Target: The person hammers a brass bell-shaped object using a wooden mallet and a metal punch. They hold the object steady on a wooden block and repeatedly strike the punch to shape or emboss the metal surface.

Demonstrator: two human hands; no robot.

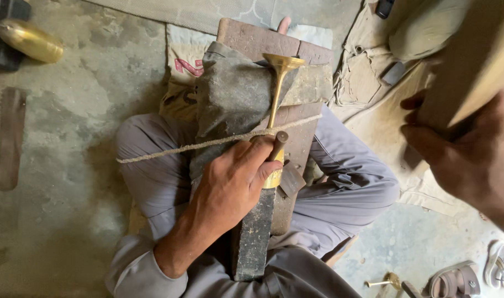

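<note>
Floor (pixel 69 138): I am looking down at rough grey concrete; a saw blade (pixel 10 138) is lying flat at the far left and a brass bowl-like piece (pixel 30 40) is sitting at the top left corner.
Legs (pixel 346 176): I am seeing crossed legs in grey trousers, with the work resting across the lap.
Wooden block (pixel 296 149): it is running away from the body, draped on its left with a grey cloth (pixel 230 94).
Right hand (pixel 473 149): it is raised at the frame's right edge, gripping a wooden mallet-like block (pixel 473 60), blurred, well apart from the work.
Left hand (pixel 235 182): it is clenched around a dark-handled tool (pixel 278 144), pressing it against the lower part of the brass stem.
Brass trumpet-shaped piece (pixel 278 88): it is lying on the wooden block, held down by a cord (pixel 207 143) crossing it.
Direction: its long axis is running along the block, flared mouth pointing away from the body, thicker end hidden under the left hand.
Doing it well: I judge the tool should be staying square to the stem, the cord taut so the brass is not rolling, and fingers clear of the struck end.
Small things: a second brass stem (pixel 381 282) and sandals (pixel 456 280) are lying at the lower right.
</note>
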